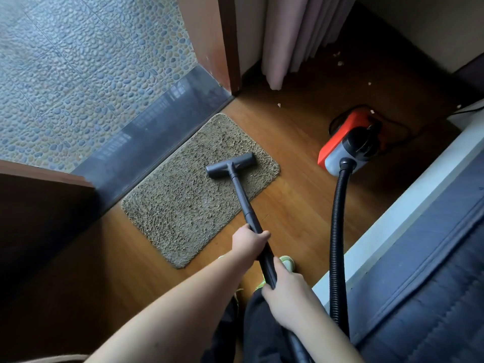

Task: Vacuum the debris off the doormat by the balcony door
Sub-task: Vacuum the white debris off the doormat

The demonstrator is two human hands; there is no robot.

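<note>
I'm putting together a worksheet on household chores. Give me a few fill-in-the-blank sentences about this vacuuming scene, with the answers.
1. The vacuum head rests on the ____.
2. The left hand and right hand both grip the black ____.
3. The ribbed hose runs to a canister that is grey, black and ____.

Missing words: doormat; wand; orange.

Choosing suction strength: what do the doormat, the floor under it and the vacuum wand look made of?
Doormat: seemingly shaggy synthetic or coir-like pile, tan, matte and tufted. Floor: wood or wood-look laminate, given the plank seams, grain and soft sheen. Vacuum wand: likely dark plastic, smooth and slightly glossy, though coated metal is possible.
</note>
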